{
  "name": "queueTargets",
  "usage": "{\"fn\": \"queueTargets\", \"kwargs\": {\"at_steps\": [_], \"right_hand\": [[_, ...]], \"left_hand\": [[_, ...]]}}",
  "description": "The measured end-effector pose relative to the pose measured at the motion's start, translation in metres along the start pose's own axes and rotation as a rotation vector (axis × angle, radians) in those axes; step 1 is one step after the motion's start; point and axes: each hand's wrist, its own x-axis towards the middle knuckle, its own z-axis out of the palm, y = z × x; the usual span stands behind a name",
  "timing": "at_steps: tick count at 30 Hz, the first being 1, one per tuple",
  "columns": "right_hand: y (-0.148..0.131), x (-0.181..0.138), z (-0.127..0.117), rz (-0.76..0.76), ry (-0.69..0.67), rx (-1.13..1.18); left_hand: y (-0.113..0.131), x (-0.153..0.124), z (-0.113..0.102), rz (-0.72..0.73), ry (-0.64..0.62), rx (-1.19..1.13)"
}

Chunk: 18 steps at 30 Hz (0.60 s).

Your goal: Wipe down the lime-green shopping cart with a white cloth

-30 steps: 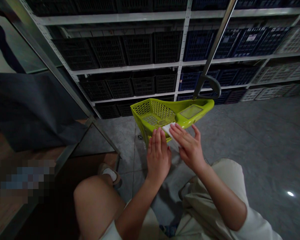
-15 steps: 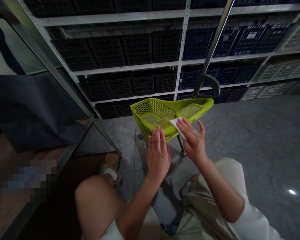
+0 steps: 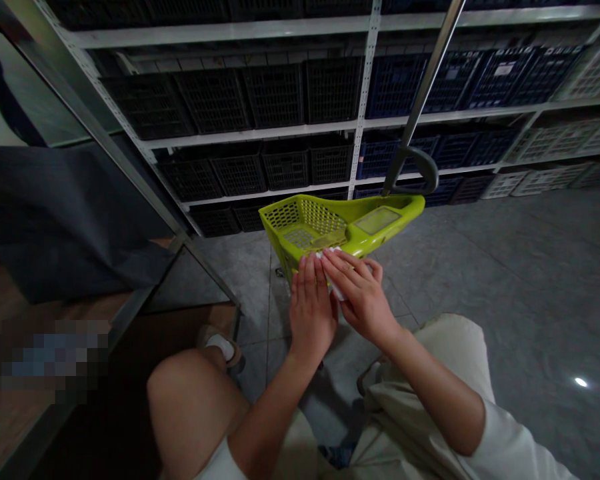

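dim room; grey tiled floor [image 3: 480, 267]; white metal shelving [image 3: 365, 100] holding dark crates [image 3: 275, 93]; perhaps a curtain [image 3: 55, 213] at left

Pale, perhaps beige, shorts and sleeve

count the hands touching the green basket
2. The left hand lies flat against the near rim of the green basket; the right hand beside it presses a white cloth there.

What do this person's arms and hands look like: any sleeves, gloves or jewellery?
The left hand and right hand wear no gloves, and no ring, watch or bracelet shows. The forearms are uncovered. The right sleeve is short, loose and off-white, ending above the elbow; only a pale edge of the left sleeve shows at the bottom.
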Motion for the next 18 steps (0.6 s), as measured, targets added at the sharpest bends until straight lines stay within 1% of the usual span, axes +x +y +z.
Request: {"fn": "queueTargets", "kwargs": {"at_steps": [2, 3, 5, 7, 8, 9, 11, 13, 15, 18], "right_hand": [[0.016, -0.002, 0.0, -0.023, 0.005, -0.034], [0.024, -0.003, 0.0, -0.016, 0.031, -0.049], [0.038, -0.005, 0.002, 0.05, 0.126, -0.081], [0.04, -0.006, 0.004, 0.131, 0.206, -0.095], [0.036, -0.007, 0.005, 0.143, 0.208, -0.087], [0.03, -0.007, 0.006, 0.126, 0.183, -0.069], [0.015, -0.008, 0.007, 0.045, 0.097, -0.022], [0.009, -0.009, 0.006, -0.035, 0.039, 0.002], [0.017, -0.01, 0.004, -0.056, 0.049, -0.004], [0.037, -0.008, 0.004, 0.033, 0.146, -0.041]], "left_hand": [[0.0, 0.001, -0.002, -0.002, -0.005, 0.015], [-0.001, 0.001, -0.003, -0.002, -0.008, 0.019], [0.0, 0.001, -0.004, 0.005, -0.022, 0.015], [0.0, 0.001, -0.003, 0.004, -0.022, 0.005], [0.001, 0.001, -0.003, 0.001, -0.015, 0.003], [0.002, 0.001, -0.002, -0.004, -0.006, 0.001], [0.002, 0.0, -0.001, -0.013, 0.016, -0.003], [0.002, 0.0, -0.001, -0.014, 0.025, 0.0], [0.001, 0.0, -0.002, -0.008, 0.008, 0.011], [0.001, 0.001, -0.005, 0.005, -0.028, 0.02]]}}
